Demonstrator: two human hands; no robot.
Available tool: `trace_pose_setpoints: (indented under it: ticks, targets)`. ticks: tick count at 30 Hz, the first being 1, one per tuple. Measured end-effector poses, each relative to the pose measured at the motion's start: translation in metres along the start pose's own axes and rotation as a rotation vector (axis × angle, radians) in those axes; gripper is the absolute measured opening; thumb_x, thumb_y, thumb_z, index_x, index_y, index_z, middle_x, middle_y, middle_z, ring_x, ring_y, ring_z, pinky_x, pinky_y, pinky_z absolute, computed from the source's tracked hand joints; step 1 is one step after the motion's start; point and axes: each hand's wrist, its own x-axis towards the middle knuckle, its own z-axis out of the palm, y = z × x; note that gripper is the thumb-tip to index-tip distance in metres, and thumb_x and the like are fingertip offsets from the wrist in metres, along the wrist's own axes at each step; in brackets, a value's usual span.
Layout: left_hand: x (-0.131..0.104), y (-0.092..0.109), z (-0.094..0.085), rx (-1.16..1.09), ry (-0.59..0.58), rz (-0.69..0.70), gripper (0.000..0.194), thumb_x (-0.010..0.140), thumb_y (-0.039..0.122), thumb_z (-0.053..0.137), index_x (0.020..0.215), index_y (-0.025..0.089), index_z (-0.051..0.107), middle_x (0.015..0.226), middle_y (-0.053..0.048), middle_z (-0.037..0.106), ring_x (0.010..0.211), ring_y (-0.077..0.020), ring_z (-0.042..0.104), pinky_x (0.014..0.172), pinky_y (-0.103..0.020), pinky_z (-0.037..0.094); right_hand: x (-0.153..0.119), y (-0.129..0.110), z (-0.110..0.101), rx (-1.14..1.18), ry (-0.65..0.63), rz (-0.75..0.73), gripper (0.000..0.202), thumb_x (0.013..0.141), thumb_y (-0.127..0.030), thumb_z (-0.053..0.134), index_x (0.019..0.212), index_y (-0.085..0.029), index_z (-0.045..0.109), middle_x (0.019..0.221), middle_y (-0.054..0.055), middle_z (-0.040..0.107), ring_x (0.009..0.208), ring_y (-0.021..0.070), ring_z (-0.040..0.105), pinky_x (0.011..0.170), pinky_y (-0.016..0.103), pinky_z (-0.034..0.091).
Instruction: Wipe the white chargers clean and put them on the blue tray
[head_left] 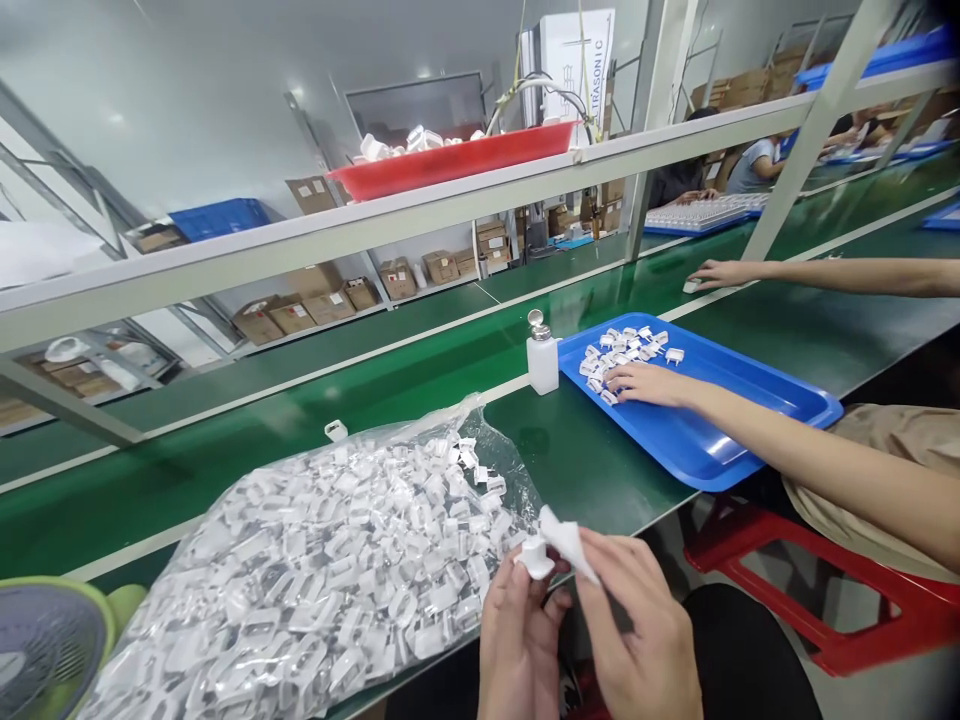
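Note:
Between the thumb and fingers of my left hand is a small white plastic part. My right hand pinches a folded white wipe close beside that part; whether the two touch I cannot tell. Both hands are over the near edge of the green worktop. To their left lies a large clear plastic bag full of similar white parts, some showing at its open mouth.
A co-worker's hand reaches into a blue tray of white parts; the other hand is over the belt. A white pump bottle stands by the tray. A red tray sits on the shelf above. A green basket is at left.

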Motion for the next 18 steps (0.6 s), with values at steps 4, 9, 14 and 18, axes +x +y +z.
trace_pose_setpoints:
  ticks: [4, 9, 14, 18]
  targets:
    - [0.0, -0.001, -0.004, 0.311, 0.035, 0.193, 0.031, 0.076, 0.036, 0.085, 0.099, 0.017, 0.074, 0.095, -0.009, 0.079, 0.088, -0.0215, 0.075, 0.08, -0.028, 0.059, -0.012, -0.01, 0.009, 0.043, -0.021, 0.043, 0.028, 0.096, -0.036, 0.058, 0.111, -0.032, 0.08, 0.11, 0.01, 0.077, 0.108, 0.0327, 0.058, 0.088, 0.043, 0.051]
    - [0.004, 0.006, -0.013, 0.822, 0.049, 0.729, 0.025, 0.075, 0.027, 0.084, 0.099, 0.021, 0.079, 0.098, -0.008, 0.08, 0.086, -0.0234, 0.075, 0.08, -0.03, 0.06, -0.013, 0.011, 0.002, 0.364, -0.19, 0.347, 0.032, 0.09, -0.049, 0.066, 0.094, -0.022, 0.083, 0.101, 0.012, 0.074, 0.093, 0.0284, 0.068, 0.079, 0.034, 0.057]
    - [0.008, 0.004, -0.013, 0.934, -0.026, 1.042, 0.032, 0.075, 0.013, 0.082, 0.104, 0.026, 0.08, 0.099, -0.007, 0.082, 0.091, -0.0269, 0.075, 0.086, -0.035, 0.059, -0.011, 0.044, -0.009, 0.527, 0.076, 0.661, 0.034, 0.075, -0.05, 0.082, 0.095, -0.022, 0.082, 0.107, 0.012, 0.077, 0.101, 0.0346, 0.07, 0.084, 0.041, 0.06]
    - [0.007, -0.001, -0.011, 0.929, -0.056, 1.098, 0.042, 0.075, 0.006, 0.081, 0.111, 0.028, 0.079, 0.1, -0.006, 0.082, 0.092, -0.0279, 0.075, 0.087, -0.037, 0.059, 0.001, 0.033, -0.019, 0.143, -0.077, 0.053, 0.029, 0.092, -0.029, 0.064, 0.118, -0.026, 0.077, 0.129, 0.01, 0.071, 0.115, 0.034, 0.061, 0.088, 0.041, 0.056]
